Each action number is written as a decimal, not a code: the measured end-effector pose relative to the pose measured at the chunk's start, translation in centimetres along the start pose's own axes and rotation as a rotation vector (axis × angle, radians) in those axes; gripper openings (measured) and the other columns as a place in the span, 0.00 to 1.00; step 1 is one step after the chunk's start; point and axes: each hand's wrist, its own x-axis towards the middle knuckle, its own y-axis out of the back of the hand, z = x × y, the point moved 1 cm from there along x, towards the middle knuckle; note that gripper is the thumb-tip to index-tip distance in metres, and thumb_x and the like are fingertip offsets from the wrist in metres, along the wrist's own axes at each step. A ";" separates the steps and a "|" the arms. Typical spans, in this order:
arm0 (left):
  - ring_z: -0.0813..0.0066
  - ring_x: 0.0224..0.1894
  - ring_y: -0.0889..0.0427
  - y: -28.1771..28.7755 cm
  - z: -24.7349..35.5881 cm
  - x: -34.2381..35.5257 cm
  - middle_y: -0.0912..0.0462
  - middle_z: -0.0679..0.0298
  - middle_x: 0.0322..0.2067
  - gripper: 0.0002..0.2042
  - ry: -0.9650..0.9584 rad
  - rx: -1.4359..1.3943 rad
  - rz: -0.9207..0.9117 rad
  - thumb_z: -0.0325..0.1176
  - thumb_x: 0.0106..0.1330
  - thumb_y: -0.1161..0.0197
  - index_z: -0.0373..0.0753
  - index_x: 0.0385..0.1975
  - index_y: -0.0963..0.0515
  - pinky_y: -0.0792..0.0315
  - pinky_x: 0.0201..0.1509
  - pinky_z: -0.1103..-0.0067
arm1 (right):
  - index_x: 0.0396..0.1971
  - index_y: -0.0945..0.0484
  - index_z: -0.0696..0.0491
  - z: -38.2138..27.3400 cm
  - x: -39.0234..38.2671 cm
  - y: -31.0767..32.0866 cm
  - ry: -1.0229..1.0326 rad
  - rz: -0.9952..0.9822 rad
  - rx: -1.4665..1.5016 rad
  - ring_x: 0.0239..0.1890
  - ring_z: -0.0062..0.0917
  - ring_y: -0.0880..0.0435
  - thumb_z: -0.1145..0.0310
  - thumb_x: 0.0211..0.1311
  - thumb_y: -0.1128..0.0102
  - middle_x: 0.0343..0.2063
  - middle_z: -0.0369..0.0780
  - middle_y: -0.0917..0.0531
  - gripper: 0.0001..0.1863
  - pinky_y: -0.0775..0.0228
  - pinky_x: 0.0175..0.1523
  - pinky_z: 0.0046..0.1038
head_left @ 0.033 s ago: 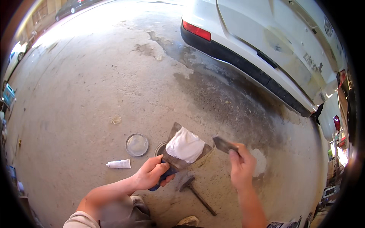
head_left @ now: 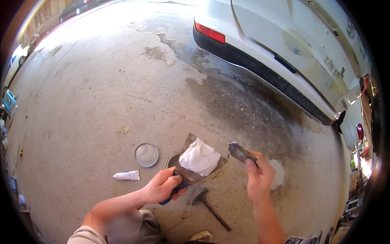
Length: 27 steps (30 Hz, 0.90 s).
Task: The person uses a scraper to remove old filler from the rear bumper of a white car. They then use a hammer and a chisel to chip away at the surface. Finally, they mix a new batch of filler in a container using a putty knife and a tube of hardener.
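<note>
My left hand (head_left: pixel 164 185) is closed round the blue handle of a wide putty knife (head_left: pixel 189 175). A thick mound of white filler paste (head_left: pixel 200 157) sits on its broad blade, which is tilted up to the right. In my right hand (head_left: pixel 260 175) I pinch a small dark scraper (head_left: pixel 240 152) by its end. Its tip points left toward the blade's right corner, with a small gap between, and a trace of white shows on that tip. Partly hidden behind the putty knife is an open round can (head_left: pixel 172 157), of which only the rim shows.
On the concrete lie a round lid (head_left: pixel 146 155), a white tube (head_left: pixel 126 175) and a hammer (head_left: pixel 212 209). The rear of a white car (head_left: pixel 260 36) with patched paint fills the upper right. My shoe (head_left: pixel 201 236) shows at the lower edge. Shop clutter (head_left: pixel 353 205) lines the right rim.
The putty knife with its paste has shifted slightly right. The scraper in my right hand has turned a little, so more of its flat face shows.
</note>
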 end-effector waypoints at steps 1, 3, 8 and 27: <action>0.79 0.20 0.30 -0.1 -0.3 0.2 0.27 0.63 0.23 0.10 0.020 0.038 -0.008 0.29 0.65 0.63 0.34 0.33 0.33 0.33 0.26 0.80 | 0.44 0.20 0.57 -0.3 0.1 -0.2 -0.066 0.061 0.112 0.32 0.20 0.24 0.81 0.58 0.44 0.40 0.40 0.19 0.14 0.32 0.35 0.20; 0.80 0.21 0.30 -0.4 -0.3 0.4 0.27 0.64 0.22 0.10 0.017 0.089 -0.023 0.29 0.66 0.62 0.34 0.32 0.33 0.33 0.27 0.80 | 0.45 0.20 0.58 -0.6 0.3 -0.8 0.042 -0.044 0.258 0.34 0.21 0.22 0.82 0.58 0.45 0.42 0.41 0.19 0.15 0.31 0.37 0.20; 0.82 0.21 0.32 0.3 -0.8 0.0 0.29 0.67 0.21 0.09 -0.001 0.125 0.027 0.31 0.68 0.61 0.35 0.34 0.33 0.35 0.27 0.82 | 0.46 0.20 0.56 -1.8 0.5 -1.5 0.114 -0.198 0.131 0.40 0.22 0.20 0.83 0.59 0.47 0.42 0.41 0.18 0.15 0.30 0.42 0.17; 0.62 0.26 0.32 -0.1 -2.5 2.7 0.33 0.50 0.20 0.28 -0.229 0.732 0.252 0.54 0.53 0.34 0.27 0.27 0.27 0.35 0.31 0.70 | 0.42 0.24 0.59 0.3 -2.0 -6.0 -0.855 -0.142 1.061 0.41 0.21 0.20 0.72 0.66 0.51 0.39 0.39 0.18 0.10 0.29 0.48 0.23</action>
